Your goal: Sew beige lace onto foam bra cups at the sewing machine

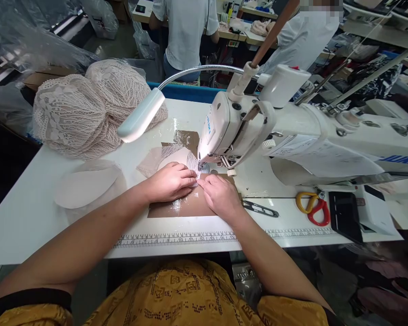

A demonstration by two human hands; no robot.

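Observation:
A pale lace fabric piece (173, 156) lies under the head of a white sewing machine (221, 122), its edge running to the presser foot. My left hand (172, 182) rests on this fabric, fingers pressed together on its edge just in front of the needle area. Close beside it, my right hand (220, 194) has its thumb and forefinger closed at the same edge. The fingertips of both hands nearly meet, and the fabric between them is mostly covered. Beneath the hands is brown cardboard (177, 208) taped to the white table.
A lace bundle (78, 108) sits at the back left, with sheer cut pieces (88, 185) nearer. A lamp (141, 115) arches over the table. Right of my hands are thread snips (261, 208), scissors (314, 208) and a phone (345, 216). A ruler strip (180, 240) lines the front. Two people work beyond.

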